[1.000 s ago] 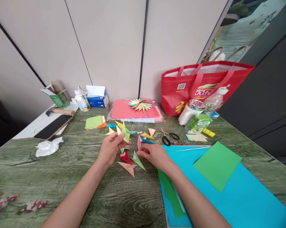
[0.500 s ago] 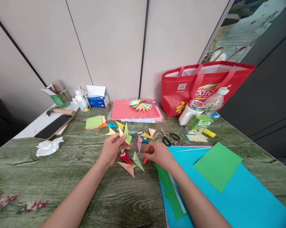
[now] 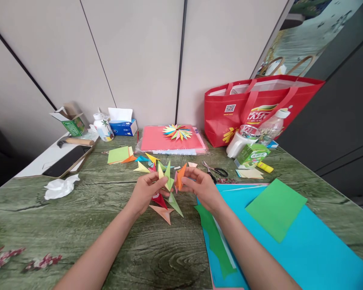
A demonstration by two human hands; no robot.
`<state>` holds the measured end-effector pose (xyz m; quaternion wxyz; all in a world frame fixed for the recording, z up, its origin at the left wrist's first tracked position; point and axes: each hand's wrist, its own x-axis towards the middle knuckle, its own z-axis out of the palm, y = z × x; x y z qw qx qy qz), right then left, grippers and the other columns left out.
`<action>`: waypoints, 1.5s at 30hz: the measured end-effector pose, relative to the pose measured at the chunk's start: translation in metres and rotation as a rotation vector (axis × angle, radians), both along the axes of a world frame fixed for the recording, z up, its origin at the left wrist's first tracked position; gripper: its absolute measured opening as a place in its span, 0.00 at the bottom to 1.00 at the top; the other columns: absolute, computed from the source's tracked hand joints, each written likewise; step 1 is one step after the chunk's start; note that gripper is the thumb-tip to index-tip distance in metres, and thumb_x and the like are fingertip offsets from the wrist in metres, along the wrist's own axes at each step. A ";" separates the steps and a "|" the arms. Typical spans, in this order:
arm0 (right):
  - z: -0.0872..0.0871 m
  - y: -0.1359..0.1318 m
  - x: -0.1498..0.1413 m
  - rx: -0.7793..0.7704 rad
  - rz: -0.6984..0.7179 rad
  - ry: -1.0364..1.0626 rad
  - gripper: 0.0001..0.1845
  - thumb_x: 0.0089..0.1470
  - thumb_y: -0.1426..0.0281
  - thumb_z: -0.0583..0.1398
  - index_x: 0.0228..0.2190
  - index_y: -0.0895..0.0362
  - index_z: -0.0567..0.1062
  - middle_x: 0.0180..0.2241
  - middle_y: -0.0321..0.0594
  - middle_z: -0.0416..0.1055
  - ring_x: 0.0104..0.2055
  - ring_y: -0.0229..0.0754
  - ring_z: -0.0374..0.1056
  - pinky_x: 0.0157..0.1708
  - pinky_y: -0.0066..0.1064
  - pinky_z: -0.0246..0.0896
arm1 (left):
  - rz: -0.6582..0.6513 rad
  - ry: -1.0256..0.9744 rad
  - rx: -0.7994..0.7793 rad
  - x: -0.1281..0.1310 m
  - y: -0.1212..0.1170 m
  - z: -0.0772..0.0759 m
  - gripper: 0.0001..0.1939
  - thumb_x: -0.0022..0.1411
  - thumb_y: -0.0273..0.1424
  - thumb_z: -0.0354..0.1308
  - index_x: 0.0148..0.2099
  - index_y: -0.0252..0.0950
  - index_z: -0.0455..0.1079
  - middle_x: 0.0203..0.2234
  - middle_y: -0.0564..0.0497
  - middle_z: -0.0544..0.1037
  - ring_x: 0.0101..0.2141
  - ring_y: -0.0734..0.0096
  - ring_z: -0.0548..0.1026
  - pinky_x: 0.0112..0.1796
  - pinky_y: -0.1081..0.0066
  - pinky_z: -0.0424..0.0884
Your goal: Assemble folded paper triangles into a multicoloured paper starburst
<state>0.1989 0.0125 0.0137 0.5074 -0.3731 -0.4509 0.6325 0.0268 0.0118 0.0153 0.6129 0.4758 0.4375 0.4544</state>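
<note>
My left hand (image 3: 145,191) pinches joined folded paper pieces (image 3: 168,176), pale yellow and light green with pointed tips. Close to its right, my right hand (image 3: 202,188) holds up an orange folded paper piece (image 3: 180,176) between thumb and fingers. The two hands face each other over the table, with a small gap between what they hold. Beneath and around them lie loose folded pieces: a red one (image 3: 160,201), a light green one (image 3: 176,205) and a peach one (image 3: 162,212). Other coloured pieces behind are partly hidden by my hands.
Scissors (image 3: 215,170) lie right of my hands. Blue sheets (image 3: 278,257) with a green square (image 3: 277,209) cover the right side. Behind are a finished paper ring (image 3: 177,132) on a red paper pack (image 3: 151,139), a tissue pack (image 3: 124,128) and a red bag (image 3: 220,121).
My right hand has lifted the orange folded paper from the table and brought it up and left towards the other pieces. My left hand has shifted slightly right with its pieces.
</note>
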 end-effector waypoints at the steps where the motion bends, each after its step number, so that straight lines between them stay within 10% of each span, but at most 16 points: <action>1: 0.000 0.000 0.000 0.005 0.007 0.005 0.16 0.40 0.66 0.63 0.33 0.58 0.70 0.33 0.38 0.70 0.32 0.39 0.68 0.31 0.33 0.68 | -0.001 0.013 0.002 0.000 0.000 0.001 0.10 0.48 0.36 0.61 0.30 0.34 0.70 0.23 0.53 0.75 0.19 0.74 0.73 0.23 0.75 0.69; 45: -0.011 0.000 -0.005 0.068 0.015 -0.103 0.15 0.39 0.65 0.64 0.32 0.57 0.74 0.30 0.38 0.75 0.31 0.41 0.70 0.33 0.36 0.68 | 0.022 0.131 0.017 0.005 -0.003 -0.002 0.12 0.47 0.38 0.61 0.29 0.33 0.72 0.21 0.52 0.75 0.22 0.73 0.72 0.27 0.73 0.69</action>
